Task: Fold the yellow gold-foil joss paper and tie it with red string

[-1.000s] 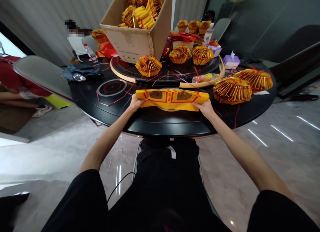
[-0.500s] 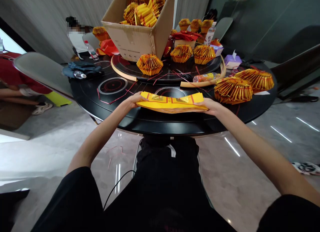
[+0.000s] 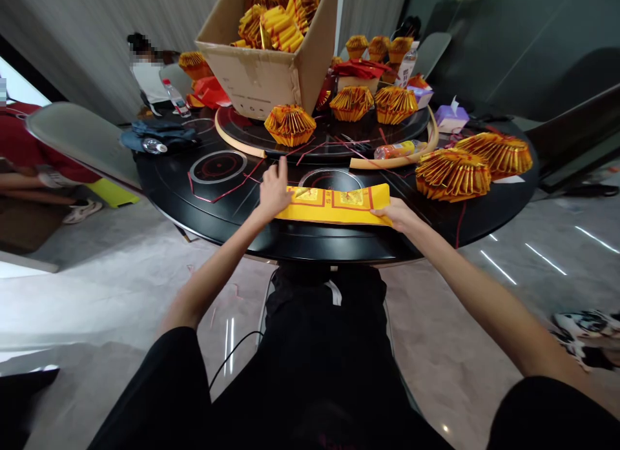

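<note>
Along the near side of the black table, holds a long, flat stack of yellow joss paper, red borders and gold foil squares facing up, laid crosswise between left hand and right hand. Cannot tell contact with the table underneath. Grips the right end in the right-hand fingers, thumb on top; has the left-hand fingers raised and spread over the left end, with any light thumb contact hidden at this angle. Should handle as very light, judging by the thin sheets, and fairly limp along the length, probably sagging in the middle if unsupported. Likely slides sheet over sheet, slicker on the foil, and may crease or tear under a sharp pull. Best taken by both short ends, thumbs above and fingers flat below, pressing through the full thickness against fanning. Compared with half a second ago, shows a freed left end instead of a two-handed grip, and a flatter front edge instead of a bowed, layered one. Also shows patterned shoes more fully at lower right, with no visible shift among the pleated gold paper ornaments.
</note>
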Demonstrator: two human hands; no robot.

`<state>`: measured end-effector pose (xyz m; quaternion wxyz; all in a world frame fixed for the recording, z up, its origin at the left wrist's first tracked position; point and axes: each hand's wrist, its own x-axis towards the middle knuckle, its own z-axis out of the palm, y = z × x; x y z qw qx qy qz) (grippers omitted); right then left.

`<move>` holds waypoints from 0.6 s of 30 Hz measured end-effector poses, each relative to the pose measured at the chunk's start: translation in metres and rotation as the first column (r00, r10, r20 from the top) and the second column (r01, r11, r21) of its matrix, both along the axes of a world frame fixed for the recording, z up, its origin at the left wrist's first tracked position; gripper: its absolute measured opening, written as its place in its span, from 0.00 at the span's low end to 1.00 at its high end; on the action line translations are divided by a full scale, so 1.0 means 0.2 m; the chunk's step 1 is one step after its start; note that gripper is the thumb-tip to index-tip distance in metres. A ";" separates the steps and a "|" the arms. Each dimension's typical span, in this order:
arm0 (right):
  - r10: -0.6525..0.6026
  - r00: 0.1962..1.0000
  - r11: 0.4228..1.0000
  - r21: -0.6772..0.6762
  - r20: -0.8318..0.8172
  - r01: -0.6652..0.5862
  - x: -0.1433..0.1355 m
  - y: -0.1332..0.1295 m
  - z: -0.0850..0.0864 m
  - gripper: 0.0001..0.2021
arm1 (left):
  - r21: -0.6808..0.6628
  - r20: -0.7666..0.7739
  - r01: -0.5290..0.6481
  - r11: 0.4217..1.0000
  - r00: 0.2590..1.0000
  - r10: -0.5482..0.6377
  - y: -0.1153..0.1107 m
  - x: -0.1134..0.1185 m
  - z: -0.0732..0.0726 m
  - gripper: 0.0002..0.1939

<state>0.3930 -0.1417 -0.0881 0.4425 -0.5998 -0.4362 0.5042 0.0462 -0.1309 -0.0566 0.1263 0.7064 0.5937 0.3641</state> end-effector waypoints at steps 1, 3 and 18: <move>-0.008 1.000 1.000 0.007 0.013 0.008 0.00 0.00 0.00 0.16 | 0.008 -0.136 0.111 0.994 0.985 -0.109 -0.03 0.09 0.01 0.44; -0.013 0.999 1.000 0.014 0.031 0.013 -0.01 0.00 0.00 0.16 | -0.091 -0.340 0.317 0.944 0.881 -0.329 -0.08 0.29 0.02 0.33; 0.081 0.994 0.996 -0.039 0.077 -0.078 -0.01 -0.06 0.07 0.17 | -0.357 -0.571 0.041 0.933 0.781 -0.252 -0.06 0.18 -0.03 0.30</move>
